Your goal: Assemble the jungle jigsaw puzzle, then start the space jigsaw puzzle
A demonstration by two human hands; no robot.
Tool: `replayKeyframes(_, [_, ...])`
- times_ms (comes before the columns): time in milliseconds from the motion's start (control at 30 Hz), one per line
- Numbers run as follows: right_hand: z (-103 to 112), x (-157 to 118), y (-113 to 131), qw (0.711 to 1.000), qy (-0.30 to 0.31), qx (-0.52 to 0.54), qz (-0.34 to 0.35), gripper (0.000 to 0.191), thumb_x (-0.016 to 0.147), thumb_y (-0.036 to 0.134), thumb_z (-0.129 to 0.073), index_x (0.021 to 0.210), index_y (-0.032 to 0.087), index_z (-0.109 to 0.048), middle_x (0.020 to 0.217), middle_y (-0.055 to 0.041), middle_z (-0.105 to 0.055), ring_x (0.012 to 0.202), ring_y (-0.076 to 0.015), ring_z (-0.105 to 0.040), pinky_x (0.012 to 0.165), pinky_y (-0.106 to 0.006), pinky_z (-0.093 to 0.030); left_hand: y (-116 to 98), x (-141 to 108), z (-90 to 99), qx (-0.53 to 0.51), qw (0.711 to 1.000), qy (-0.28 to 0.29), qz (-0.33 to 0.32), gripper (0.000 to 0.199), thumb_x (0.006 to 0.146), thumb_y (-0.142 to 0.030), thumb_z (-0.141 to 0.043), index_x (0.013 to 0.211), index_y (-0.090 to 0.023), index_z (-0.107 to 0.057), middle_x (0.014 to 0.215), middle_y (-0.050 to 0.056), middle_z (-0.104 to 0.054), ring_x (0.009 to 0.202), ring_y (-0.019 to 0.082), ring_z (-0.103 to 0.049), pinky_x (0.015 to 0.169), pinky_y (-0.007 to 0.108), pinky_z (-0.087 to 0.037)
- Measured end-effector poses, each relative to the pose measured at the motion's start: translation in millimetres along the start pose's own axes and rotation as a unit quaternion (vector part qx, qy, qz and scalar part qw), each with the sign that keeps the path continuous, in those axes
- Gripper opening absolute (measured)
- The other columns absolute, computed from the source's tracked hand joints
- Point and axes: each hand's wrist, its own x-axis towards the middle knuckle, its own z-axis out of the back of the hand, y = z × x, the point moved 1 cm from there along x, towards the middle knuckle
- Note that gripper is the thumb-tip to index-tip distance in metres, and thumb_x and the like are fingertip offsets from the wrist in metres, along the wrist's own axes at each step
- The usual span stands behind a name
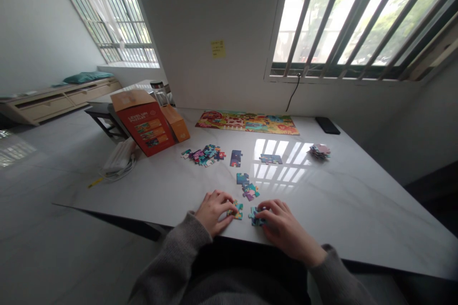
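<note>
My left hand (216,210) is closed at the fingertips on a green and yellow puzzle piece (239,210) near the table's front edge. Across a small gap, my right hand (282,224) grips a teal puzzle piece (255,217), partly covered by its fingers. Just beyond them lie a blue puzzle piece (242,178) and a teal and pink one (251,191), touching or nearly so. Farther back are a dark blue piece (236,157) and some joined blue pieces (271,158). A loose heap of puzzle pieces (205,155) spreads to the left.
An assembled long puzzle (246,122) lies along the wall. A red puzzle box (146,126) stands at left beside a white power strip (119,156) with cable. At right are a stack of pieces (319,151) and a black phone (327,125) on the marble table (358,200).
</note>
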Motion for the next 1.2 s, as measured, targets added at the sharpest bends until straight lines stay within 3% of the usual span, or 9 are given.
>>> replayKeyframes(167, [13.8,-17.5,-12.2,1.0,-0.014,0.004,-0.014,0.035,0.083,0.008,-0.059,0.11,0.03,-0.066,0.123,-0.0078,-0.061,0.111,-0.0272,-0.056,0.096,-0.048,-0.05,0.3,0.2,0.3,-0.006,1.0,-0.004,-0.001,0.019,0.083,-0.021,-0.066,0.1,-0.029,-0.072,0.113,0.003,-0.066,0.11,0.025,-0.053,0.094,0.042,-0.036])
replayKeyframes(300, [18.1,-10.7,-18.8,0.999,-0.028,0.026,-0.027,0.029,0.092,0.017,-0.054,0.116,0.028,-0.064,0.119,-0.0096,-0.062,0.109,-0.0257,-0.059,0.095,-0.046,-0.051,0.0,-0.2,-0.2,-0.008,1.0,-0.009,0.0,0.019,0.082,-0.021,-0.064,0.099,-0.027,-0.07,0.113,0.004,-0.065,0.11,0.026,-0.054,0.095,0.042,-0.038])
replayKeyframes(533, [19.3,37.9,-41.5,0.999,-0.031,0.038,-0.019,0.025,0.094,0.021,-0.052,0.116,0.025,-0.064,0.108,-0.0083,-0.064,0.1,-0.0221,-0.062,0.09,-0.04,-0.054,3.9,-1.5,-1.1,-0.046,0.997,-0.061,0.029,0.019,0.085,-0.019,-0.054,0.102,-0.023,-0.062,0.113,0.006,-0.064,0.106,0.024,-0.058,0.095,0.04,-0.042])
replayKeyframes(733, [0.9,95.6,-55.6,0.999,-0.045,0.011,-0.024,0.024,0.094,0.02,-0.054,0.116,0.021,-0.064,0.104,-0.0077,-0.063,0.091,-0.0192,-0.062,0.084,-0.035,-0.052,5.3,-1.3,0.0,-0.071,0.995,-0.071,0.031,0.015,0.087,-0.021,-0.054,0.1,-0.022,-0.063,0.11,0.006,-0.066,0.105,0.024,-0.059,0.094,0.04,-0.042])
replayKeyframes(833, [-5.2,110.5,-60.5,0.998,-0.06,-0.009,-0.036,0.026,0.095,0.016,-0.049,0.115,0.02,-0.064,0.104,-0.0075,-0.063,0.09,-0.0184,-0.061,0.082,-0.033,-0.05,5.3,-0.9,-0.3,-0.072,0.994,-0.074,0.03,0.015,0.088,-0.022,-0.054,0.1,-0.022,-0.063,0.109,0.006,-0.066,0.105,0.023,-0.059,0.094,0.04,-0.042])
replayKeyframes(1000, [-3.3,100.3,-60.1,0.991,-0.1,-0.004,-0.088,0.018,0.095,0.019,-0.048,0.1,0.018,-0.065,0.086,-0.0036,-0.061,0.076,-0.0168,-0.057,0.073,-0.031,-0.047,5.4,-0.3,-0.6,-0.076,0.993,-0.083,0.029,0.016,0.088,-0.023,-0.055,0.102,-0.021,-0.063,0.108,0.008,-0.067,0.103,0.024,-0.059,0.094,0.04,-0.044])
replayKeyframes(1100, [-3.0,84.0,-49.3,0.992,-0.085,-0.036,-0.081,0.018,0.092,0.032,-0.06,0.104,0.02,-0.065,0.088,-0.0046,-0.06,0.086,-0.021,-0.056,0.078,-0.035,-0.047,4.4,0.2,0.3,-0.073,0.993,-0.084,0.03,0.017,0.088,-0.024,-0.055,0.103,-0.021,-0.063,0.107,0.008,-0.067,0.103,0.024,-0.059,0.094,0.04,-0.044])
replayKeyframes(1200, [-4.1,71.0,-37.5,0.993,-0.065,-0.07,-0.071,0.036,0.081,0.041,-0.075,0.11,0.022,-0.064,0.101,-0.0075,-0.06,0.098,-0.026,-0.054,0.087,-0.042,-0.047,2.8,0.7,1.0,-0.057,0.995,-0.07,0.03,0.022,0.086,-0.025,-0.059,0.107,-0.022,-0.064,0.11,0.007,-0.066,0.105,0.025,-0.058,0.095,0.041,-0.043])
